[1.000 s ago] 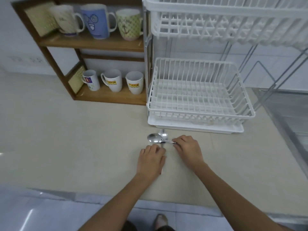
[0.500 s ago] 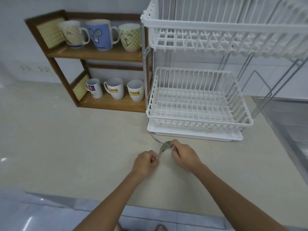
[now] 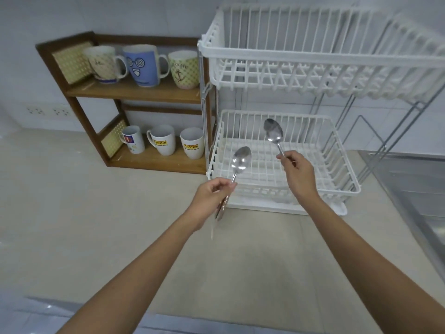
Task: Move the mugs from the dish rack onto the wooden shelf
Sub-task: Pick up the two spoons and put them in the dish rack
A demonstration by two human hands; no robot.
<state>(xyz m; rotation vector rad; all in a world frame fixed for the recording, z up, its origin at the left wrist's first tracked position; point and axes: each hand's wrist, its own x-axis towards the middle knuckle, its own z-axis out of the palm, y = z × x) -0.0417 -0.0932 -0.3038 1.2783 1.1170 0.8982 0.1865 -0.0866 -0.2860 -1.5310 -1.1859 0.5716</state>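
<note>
The wooden shelf (image 3: 134, 92) stands at the back left. Its upper board holds a cream mug (image 3: 103, 63), a blue face mug (image 3: 142, 65) and a green anchor mug (image 3: 184, 68). On its lower board stand a small white mug (image 3: 133, 139) and two white Jotun mugs (image 3: 162, 139) (image 3: 192, 143). The white two-tier dish rack (image 3: 284, 61) to the right holds no mugs. My left hand (image 3: 212, 191) grips one metal spoon (image 3: 240, 160), bowl up. My right hand (image 3: 297, 172) holds a second spoon (image 3: 273, 132) over the lower basket (image 3: 337, 145).
The beige countertop (image 3: 96, 213) stretches in front of the shelf and rack. A steel sink (image 3: 414, 184) lies at the right edge. Wall sockets (image 3: 48, 112) sit on the tiled wall left of the shelf.
Both hands picked the two spoons up off the counter and raised them apart, the right one over the lower rack basket. The camera tilted upward.
</note>
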